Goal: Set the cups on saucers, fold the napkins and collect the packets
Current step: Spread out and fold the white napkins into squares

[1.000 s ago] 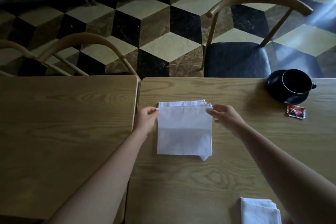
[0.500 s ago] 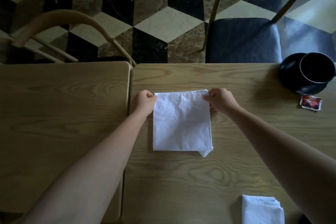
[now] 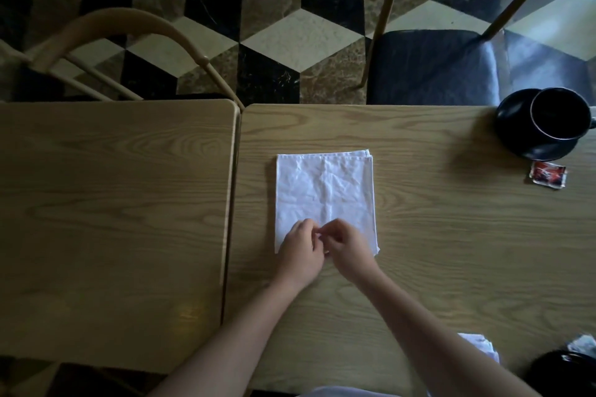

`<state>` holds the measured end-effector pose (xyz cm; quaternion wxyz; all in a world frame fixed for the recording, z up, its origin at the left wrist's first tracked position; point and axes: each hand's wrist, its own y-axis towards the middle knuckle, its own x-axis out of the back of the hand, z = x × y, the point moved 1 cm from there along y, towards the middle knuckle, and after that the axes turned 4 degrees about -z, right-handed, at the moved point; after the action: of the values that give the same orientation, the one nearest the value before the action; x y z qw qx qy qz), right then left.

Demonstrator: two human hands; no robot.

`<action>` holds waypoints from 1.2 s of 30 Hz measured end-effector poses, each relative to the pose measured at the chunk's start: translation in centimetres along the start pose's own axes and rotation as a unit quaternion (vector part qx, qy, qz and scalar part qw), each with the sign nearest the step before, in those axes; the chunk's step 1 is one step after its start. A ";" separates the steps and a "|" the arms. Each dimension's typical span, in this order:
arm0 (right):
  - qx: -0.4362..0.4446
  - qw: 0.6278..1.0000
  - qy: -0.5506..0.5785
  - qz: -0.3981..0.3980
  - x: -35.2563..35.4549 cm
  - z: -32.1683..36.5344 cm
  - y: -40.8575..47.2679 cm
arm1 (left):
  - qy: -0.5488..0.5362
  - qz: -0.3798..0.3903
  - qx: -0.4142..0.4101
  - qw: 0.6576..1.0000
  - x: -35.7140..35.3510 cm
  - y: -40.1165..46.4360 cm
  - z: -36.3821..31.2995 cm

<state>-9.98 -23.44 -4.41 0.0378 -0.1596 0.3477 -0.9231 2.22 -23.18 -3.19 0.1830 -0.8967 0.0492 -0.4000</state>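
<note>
A white napkin (image 3: 324,193) lies folded into a rectangle in the middle of the right-hand table (image 3: 451,235). My left hand (image 3: 301,255) and my right hand (image 3: 350,250) rest side by side on its near edge, curled fingertips meeting at the middle and pinching the cloth. A black cup (image 3: 561,113) stands on a black saucer (image 3: 516,129) at the far right. Just in front of the saucer lies a red packet (image 3: 547,173). A second folded napkin (image 3: 480,346) shows at the near right, partly hidden by my right forearm.
A second wooden table (image 3: 113,203) adjoins on the left with a narrow gap. Two wooden chairs (image 3: 435,64) (image 3: 129,22) stand beyond the far edge. A dark round object (image 3: 561,371) and a crumpled white piece (image 3: 583,343) sit at the bottom right corner.
Both hands let go of the napkin's far corners and came back to its near edge, meeting at the middle. The napkin now lies flat, folded in half. The view tilted downward.
</note>
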 end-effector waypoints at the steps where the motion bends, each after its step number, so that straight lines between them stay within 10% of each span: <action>1: -0.009 1.000 -0.015 -0.003 -0.5 -0.6 -0.3 | -0.010 -0.004 0.025 1.000 -0.4 -0.3 0.0; 18: -0.090 0.991 -0.061 -0.076 5.6 -4.0 -0.9 | -0.007 -0.060 0.253 0.966 2.2 0.6 4.2; 22: -0.054 0.971 -0.132 -0.193 6.5 -3.9 -1.3 | -0.004 -0.100 0.297 0.949 2.6 -0.3 4.8; 29: -0.058 0.971 -0.162 -0.167 6.3 -2.0 -0.8 | -0.242 -0.019 0.393 0.887 2.9 -0.1 3.5; 36: -0.032 0.984 0.001 -0.177 7.4 1.1 -3.2 | -0.384 -0.041 0.315 0.867 6.2 -0.7 1.1</action>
<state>-16.52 -23.03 0.46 -0.1313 -0.2191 0.3430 -0.9039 7.17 -23.70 0.69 0.4434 -0.8756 -0.1899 -0.0249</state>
